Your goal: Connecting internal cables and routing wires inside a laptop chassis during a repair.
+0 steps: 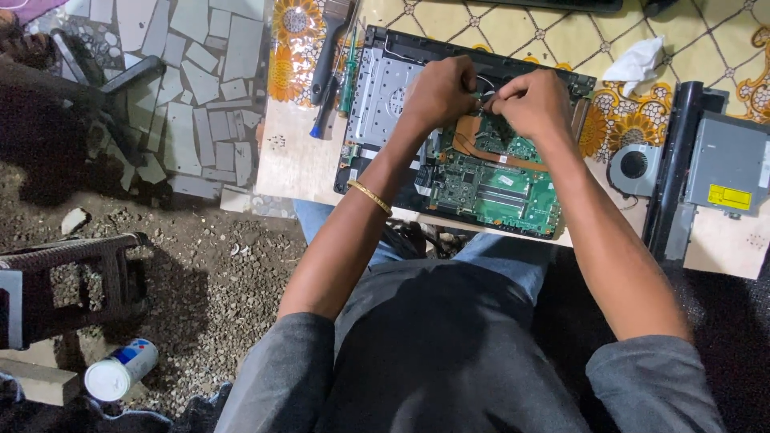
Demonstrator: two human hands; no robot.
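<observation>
An opened laptop base (377,88) lies on the table, showing a green circuit board (497,188) with a copper heat pipe (469,136). My left hand (441,88) and my right hand (529,100) meet above the board's upper middle, fingers pinched together on something small, thin and pale. I cannot tell what that part is. A gold bangle (369,195) circles my left wrist.
A brush (327,48) and screwdrivers (346,72) lie left of the laptop. A loose fan (634,166), a black strip (678,160) and an optical drive (730,164) sit at the right. A crumpled tissue (638,60) lies behind. A white can (120,369) rests on the gravel floor.
</observation>
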